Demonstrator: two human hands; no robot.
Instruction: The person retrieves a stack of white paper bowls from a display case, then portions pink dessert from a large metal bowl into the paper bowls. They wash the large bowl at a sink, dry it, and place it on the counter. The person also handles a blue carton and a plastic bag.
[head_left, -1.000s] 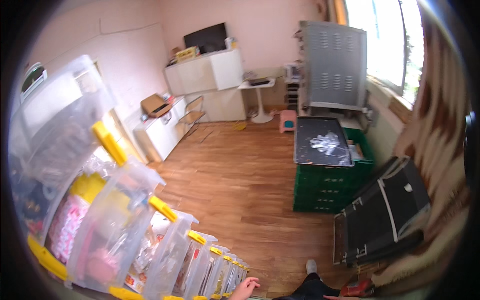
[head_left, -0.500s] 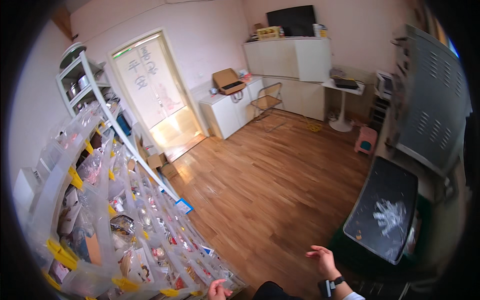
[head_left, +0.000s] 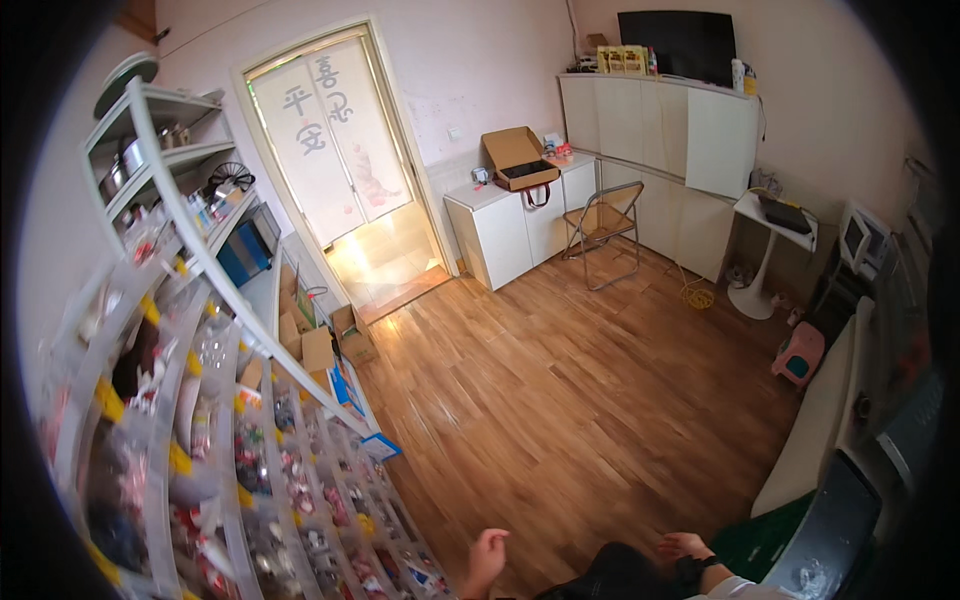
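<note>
My left hand (head_left: pixel 487 560) is low in the middle of the view, beside the stacked clear plastic bins (head_left: pixel 330 500). Its fingers curl loosely and part of it is blurred; nothing shows in it. Farther right, my right hand (head_left: pixel 684 546) reaches out over the wooden floor with its fingers stretched and nothing in them. A dark band circles that wrist. My dark-clothed leg (head_left: pixel 620 574) shows between the hands. The bins hold many small bagged items and have yellow clips along their edges.
A white shelf rack (head_left: pixel 190 235) with pots and cardboard boxes (head_left: pixel 350 335) stands left. Ahead is a curtained doorway (head_left: pixel 335 150). White cabinets (head_left: pixel 490 250), a folding chair (head_left: pixel 605 225), a round-based table (head_left: pixel 760 290) and a pink stool (head_left: pixel 798 352) line the far side; a dark tabletop (head_left: pixel 835 525) is lower right.
My view has turned right and moved forward, so the doorway and cabinets look larger. The dark tabletop and grey metal cabinet have slid toward the right edge. Both hands remain free of objects.
</note>
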